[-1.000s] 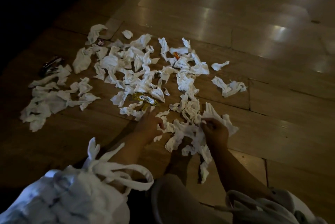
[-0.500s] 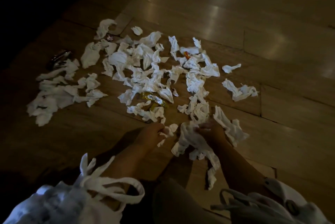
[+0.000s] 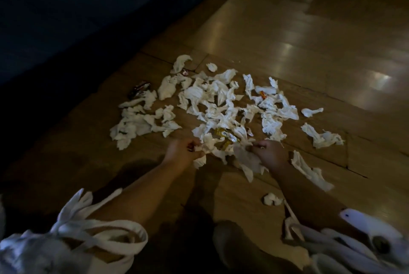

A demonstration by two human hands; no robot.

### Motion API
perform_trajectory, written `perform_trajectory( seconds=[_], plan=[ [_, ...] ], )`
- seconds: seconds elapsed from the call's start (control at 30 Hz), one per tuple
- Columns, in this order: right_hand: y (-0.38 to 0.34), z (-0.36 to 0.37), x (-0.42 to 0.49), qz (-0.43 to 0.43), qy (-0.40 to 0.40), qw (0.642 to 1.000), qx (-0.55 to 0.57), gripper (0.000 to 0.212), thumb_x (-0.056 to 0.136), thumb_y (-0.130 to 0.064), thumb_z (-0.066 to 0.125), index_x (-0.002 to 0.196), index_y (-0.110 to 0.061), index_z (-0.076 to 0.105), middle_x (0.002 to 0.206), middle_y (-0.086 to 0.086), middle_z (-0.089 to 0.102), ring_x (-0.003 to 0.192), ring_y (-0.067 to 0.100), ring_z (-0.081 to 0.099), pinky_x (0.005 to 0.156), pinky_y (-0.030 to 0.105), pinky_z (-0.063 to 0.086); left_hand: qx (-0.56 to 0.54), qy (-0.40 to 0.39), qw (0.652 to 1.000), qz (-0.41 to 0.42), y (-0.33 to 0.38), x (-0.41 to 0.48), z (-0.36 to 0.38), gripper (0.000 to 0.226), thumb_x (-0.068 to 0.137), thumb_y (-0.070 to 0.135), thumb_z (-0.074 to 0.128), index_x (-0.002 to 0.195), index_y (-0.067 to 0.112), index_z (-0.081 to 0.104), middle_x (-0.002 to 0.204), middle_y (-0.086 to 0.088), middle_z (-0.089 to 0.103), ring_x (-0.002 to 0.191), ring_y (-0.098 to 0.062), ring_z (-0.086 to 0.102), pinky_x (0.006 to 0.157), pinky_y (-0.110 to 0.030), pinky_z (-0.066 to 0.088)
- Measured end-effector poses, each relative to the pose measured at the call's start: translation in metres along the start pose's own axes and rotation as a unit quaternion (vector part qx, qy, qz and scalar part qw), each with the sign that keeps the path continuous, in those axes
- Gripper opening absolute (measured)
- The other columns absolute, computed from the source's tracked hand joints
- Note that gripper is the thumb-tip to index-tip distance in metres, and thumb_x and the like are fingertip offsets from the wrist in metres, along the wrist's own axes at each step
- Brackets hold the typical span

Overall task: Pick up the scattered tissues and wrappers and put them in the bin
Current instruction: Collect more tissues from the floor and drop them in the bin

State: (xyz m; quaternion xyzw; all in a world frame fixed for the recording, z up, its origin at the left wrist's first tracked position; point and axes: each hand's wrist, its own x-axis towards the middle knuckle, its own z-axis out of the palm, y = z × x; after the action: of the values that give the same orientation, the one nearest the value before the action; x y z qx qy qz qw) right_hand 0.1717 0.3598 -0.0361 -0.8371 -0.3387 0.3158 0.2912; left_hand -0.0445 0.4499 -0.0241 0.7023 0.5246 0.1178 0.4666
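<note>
Several crumpled white tissues (image 3: 212, 105) lie scattered over the dim wooden floor (image 3: 287, 36). A yellow wrapper (image 3: 225, 138) sits among them near my hands, a small orange wrapper (image 3: 262, 94) lies farther back, and a dark shiny wrapper (image 3: 139, 89) lies at the left edge of the heap. My left hand (image 3: 182, 152) grips a bunch of tissue at the near edge of the pile. My right hand (image 3: 269, 154) holds another clump of tissue (image 3: 247, 163) that hangs below it. No bin is in view.
A loose tissue strip (image 3: 309, 169) and a small tissue ball (image 3: 271, 198) lie by my right forearm. White sleeves with hanging ties (image 3: 88, 231) fill the lower corners. The left side is dark. Bare floor stretches beyond the pile.
Both hands have moved forward into the near edge of the pile and gathered more tissue. The camera has tilted up and shifted, so the pile sits lower and more to the right.
</note>
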Motion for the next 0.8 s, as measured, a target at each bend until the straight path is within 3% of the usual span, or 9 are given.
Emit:
perform_trajectory(
  seconds=[0.07, 0.2, 0.37, 0.43, 0.5, 0.57, 0.63, 0.7, 0.8],
  plan=[
    [-0.038, -0.006, -0.018, 0.003, -0.005, 0.998, 0.067, 0.034, 0.081, -0.022, 0.071, 0.111, -0.007, 0.067, 0.105, 0.001, 0.064, 0.079, 0.010, 0.058, 0.056, 0.020, 0.041, -0.012, 0.015, 1.000, 0.004, 0.001, -0.020, -0.027, 0.034, 0.081, 0.017, 0.071, 0.113, 0.013, 0.063, 0.111, -0.002, 0.063, 0.094, -0.009, 0.055, 0.071, -0.017, 0.043],
    [-0.109, -0.018, -0.055, -0.031, -0.043, 0.992, 0.112, 0.031, 0.077, -0.015, 0.075, 0.104, -0.002, 0.068, 0.101, 0.004, 0.065, 0.094, 0.018, 0.059, 0.076, 0.026, 0.040, -0.035, 0.050, 0.998, -0.021, 0.005, -0.059, -0.076, 0.033, 0.080, 0.021, 0.072, 0.110, 0.012, 0.063, 0.108, -0.003, 0.064, 0.093, -0.012, 0.056, 0.076, -0.024, 0.043],
    [-0.157, 0.026, -0.068, -0.070, -0.129, 0.981, 0.124, 0.030, 0.079, -0.016, 0.072, 0.107, -0.007, 0.068, 0.100, 0.006, 0.068, 0.082, 0.012, 0.060, 0.063, 0.022, 0.044, -0.046, 0.114, 0.992, -0.025, -0.002, -0.076, -0.119, 0.035, 0.082, 0.026, 0.068, 0.115, 0.017, 0.061, 0.105, 0.004, 0.059, 0.096, -0.008, 0.054, 0.073, -0.017, 0.042],
    [-0.167, 0.056, -0.069, -0.087, -0.160, 0.974, 0.135, 0.031, 0.081, -0.017, 0.070, 0.110, -0.005, 0.066, 0.092, 0.003, 0.067, 0.073, 0.005, 0.058, 0.055, 0.017, 0.041, -0.061, 0.148, 0.986, -0.048, -0.014, -0.082, -0.130, 0.036, 0.082, 0.026, 0.068, 0.116, 0.016, 0.061, 0.105, 0.005, 0.060, 0.097, -0.009, 0.057, 0.078, -0.021, 0.046],
    [-0.179, 0.083, -0.075, -0.088, -0.192, 0.965, 0.157, 0.033, 0.082, -0.016, 0.069, 0.112, -0.006, 0.065, 0.084, -0.003, 0.064, 0.071, 0.002, 0.056, 0.056, 0.016, 0.041, -0.103, 0.191, 0.974, -0.068, -0.023, -0.096, -0.140, 0.038, 0.082, 0.023, 0.069, 0.117, 0.015, 0.060, 0.107, 0.003, 0.062, 0.093, -0.009, 0.060, 0.080, -0.022, 0.050],
    [-0.194, 0.106, -0.087, -0.083, -0.228, 0.952, 0.185, 0.033, 0.081, -0.017, 0.070, 0.112, -0.006, 0.065, 0.083, -0.006, 0.062, 0.075, 0.004, 0.056, 0.064, 0.020, 0.043, -0.138, 0.243, 0.958, -0.068, -0.028, -0.119, -0.153, 0.032, 0.081, 0.019, 0.069, 0.112, 0.016, 0.061, 0.103, 0.003, 0.063, 0.080, -0.003, 0.060, 0.067, -0.012, 0.050],
    [-0.220, 0.126, -0.102, -0.109, -0.275, 0.937, 0.187, 0.029, 0.080, -0.020, 0.070, 0.106, -0.010, 0.067, 0.085, -0.005, 0.065, 0.082, 0.011, 0.061, 0.068, 0.023, 0.046, -0.153, 0.305, 0.938, -0.059, -0.032, -0.147, -0.172, 0.019, 0.082, 0.016, 0.068, 0.099, 0.023, 0.061, 0.095, 0.007, 0.064, 0.072, 0.000, 0.062, 0.053, -0.008, 0.049],
    [-0.255, 0.147, -0.125, -0.153, -0.339, 0.905, 0.204, 0.017, 0.078, -0.021, 0.072, 0.095, -0.016, 0.068, 0.086, -0.002, 0.069, 0.086, 0.018, 0.065, 0.074, 0.028, 0.051, -0.159, 0.405, 0.899, -0.053, -0.038, -0.177, -0.198, 0.020, 0.081, 0.012, 0.069, 0.085, 0.029, 0.059, 0.085, 0.009, 0.064, 0.069, -0.003, 0.063, 0.049, -0.006, 0.048],
    [-0.313, 0.181, -0.174, -0.210, -0.428, 0.840, 0.260, 0.009, 0.078, -0.015, 0.072, 0.081, -0.020, 0.065, 0.082, -0.001, 0.068, 0.077, 0.013, 0.065, 0.076, 0.029, 0.054, -0.166, 0.578, 0.795, -0.081, -0.061, -0.226, -0.245, 0.014, 0.077, 0.011, 0.073, 0.084, 0.021, 0.066, 0.076, 0.003, 0.064, 0.068, -0.010, 0.059, 0.056, -0.011, 0.048]
  ],
)
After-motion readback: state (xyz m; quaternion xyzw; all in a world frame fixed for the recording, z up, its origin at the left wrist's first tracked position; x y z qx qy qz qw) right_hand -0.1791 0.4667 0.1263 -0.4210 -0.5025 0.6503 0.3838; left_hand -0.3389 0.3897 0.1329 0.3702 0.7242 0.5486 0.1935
